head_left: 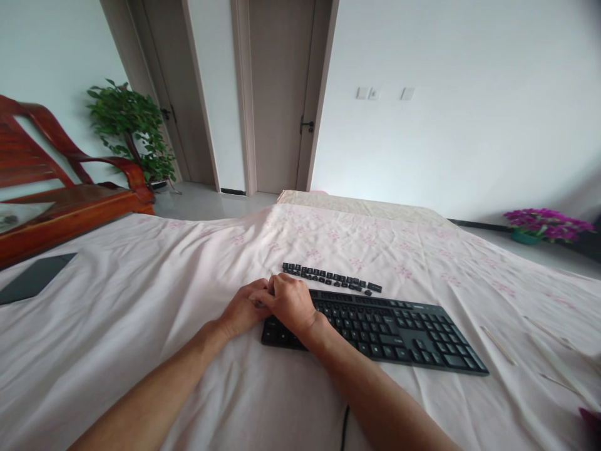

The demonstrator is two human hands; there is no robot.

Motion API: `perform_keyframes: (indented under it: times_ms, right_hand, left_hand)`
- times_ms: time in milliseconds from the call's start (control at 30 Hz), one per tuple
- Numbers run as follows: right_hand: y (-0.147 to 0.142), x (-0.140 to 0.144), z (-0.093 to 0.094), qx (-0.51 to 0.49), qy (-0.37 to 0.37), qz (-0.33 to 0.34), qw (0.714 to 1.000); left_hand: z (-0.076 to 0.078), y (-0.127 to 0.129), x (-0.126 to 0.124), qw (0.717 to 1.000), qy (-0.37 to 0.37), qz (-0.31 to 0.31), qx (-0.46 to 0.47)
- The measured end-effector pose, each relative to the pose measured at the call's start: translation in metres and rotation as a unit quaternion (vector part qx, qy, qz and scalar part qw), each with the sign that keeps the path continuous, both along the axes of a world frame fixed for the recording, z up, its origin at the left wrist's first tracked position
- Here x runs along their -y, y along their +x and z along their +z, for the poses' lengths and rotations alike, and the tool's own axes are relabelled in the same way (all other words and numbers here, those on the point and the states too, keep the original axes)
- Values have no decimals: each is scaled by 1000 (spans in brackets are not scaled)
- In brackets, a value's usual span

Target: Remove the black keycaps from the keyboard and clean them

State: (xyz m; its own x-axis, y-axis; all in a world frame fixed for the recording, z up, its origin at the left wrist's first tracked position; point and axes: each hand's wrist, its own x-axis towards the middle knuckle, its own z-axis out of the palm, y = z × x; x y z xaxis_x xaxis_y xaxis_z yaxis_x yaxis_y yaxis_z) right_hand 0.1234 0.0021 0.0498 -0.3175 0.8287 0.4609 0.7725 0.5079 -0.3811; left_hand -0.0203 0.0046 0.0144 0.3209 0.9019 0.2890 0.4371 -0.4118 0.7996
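Observation:
A black keyboard (380, 327) lies on the pink-patterned cloth, its left end partly covered by my hands. My right hand (292, 304) is closed over the keyboard's upper left corner, fingers curled together. Against it, my left hand (245, 308) is closed too, its fingertips meeting those of the right. A thin, pale sliver sticks up by the fingertips, too small to name; what the fingers grip is hidden. Loose black keycaps (331, 275) lie in two rows just beyond the keyboard's back edge.
Several thin sticks, like cotton swabs (498, 346), lie right of the keyboard. A dark flat device (37, 279) rests at far left. A black cable (345, 429) runs toward me. Beyond stand a wooden bench (94, 195) and a potted plant (126, 119).

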Motion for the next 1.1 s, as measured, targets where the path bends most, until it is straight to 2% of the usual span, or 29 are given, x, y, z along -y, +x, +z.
perform_keyframes:
  times_ms: [200, 367, 500, 700, 867, 1033, 1100]
  right_hand:
    - [4, -3, -16, -37, 72, -11, 997]
    - [11, 2, -20, -94, 134, 30, 986]
    - [14, 6, -19, -135, 167, 68, 974]
    - [15, 3, -18, -216, 163, 73, 960]
    - [17, -1, -21, -236, 118, 35, 964]
    - [20, 0, -19, -219, 78, 51, 971]
    - [22, -1, -15, -238, 74, 34, 968]
  left_hand:
    - [-3, -1, -2, 996, 75, 5, -57]
    - [-8, 0, 0, 978, 177, -24, -109]
    - [-9, 0, 3, 972, 200, -35, -117]
    - [-8, 4, 1, 981, 168, -50, -87]
    - [-8, 5, -5, 999, 47, -19, -7]
    - [-11, 3, -10, 996, -31, 28, 77]
    - [-11, 2, -12, 993, -56, 48, 95]
